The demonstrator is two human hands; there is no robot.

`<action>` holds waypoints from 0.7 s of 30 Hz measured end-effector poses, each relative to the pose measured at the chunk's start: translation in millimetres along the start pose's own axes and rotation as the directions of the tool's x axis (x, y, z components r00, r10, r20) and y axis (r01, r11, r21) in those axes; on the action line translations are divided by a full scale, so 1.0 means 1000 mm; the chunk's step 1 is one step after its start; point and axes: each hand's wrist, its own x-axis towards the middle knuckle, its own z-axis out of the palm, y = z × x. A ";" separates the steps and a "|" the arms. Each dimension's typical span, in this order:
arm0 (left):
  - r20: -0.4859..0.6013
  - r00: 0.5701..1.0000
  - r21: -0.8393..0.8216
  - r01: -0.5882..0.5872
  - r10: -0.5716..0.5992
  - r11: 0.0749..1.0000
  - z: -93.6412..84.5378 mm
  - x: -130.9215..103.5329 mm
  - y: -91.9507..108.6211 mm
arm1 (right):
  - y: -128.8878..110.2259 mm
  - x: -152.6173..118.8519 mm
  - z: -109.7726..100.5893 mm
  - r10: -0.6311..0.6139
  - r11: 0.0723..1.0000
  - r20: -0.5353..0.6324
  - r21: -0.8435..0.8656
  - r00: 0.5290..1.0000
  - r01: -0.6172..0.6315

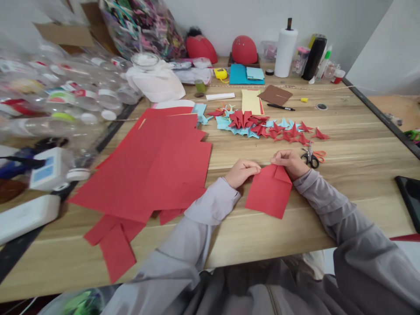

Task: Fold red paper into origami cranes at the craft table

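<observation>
Both hands hold one sheet of red paper [267,197] over the front middle of the wooden table. My left hand [242,173] pinches its upper left edge between thumb and fingers. At the top right, my right hand [290,162] grips the corner, where a flap of the paper is folded over. Black-handled scissors [310,158] lie just beyond my right hand, beside an orange-handled pair [320,155]. Farther back is a row of folded red paper cranes [243,120] mixed with light blue ones [226,124].
Large red sheets [154,162] cover the table's left side, with red scraps [116,251] in front. Plastic bottles [78,92] crowd the far left. A white bottle [286,52], a black bottle [314,57] and a yellow tape measure [221,73] stand at the back. A phone [410,197] lies right.
</observation>
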 end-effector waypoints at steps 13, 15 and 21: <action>-0.136 0.990 -0.103 -0.062 0.047 0.993 0.007 0.001 0.003 | 0.002 -0.004 0.010 -0.034 0.990 -0.015 -0.141 0.999 0.031; -0.060 0.997 -0.002 -0.057 0.057 0.998 0.007 0.002 0.003 | 0.003 -0.005 0.013 -0.032 0.969 0.026 -0.244 0.999 0.038; 0.064 0.997 0.084 -0.044 0.039 0.995 0.005 0.003 0.001 | -0.004 -0.006 0.007 0.023 0.914 0.204 -0.400 0.979 0.062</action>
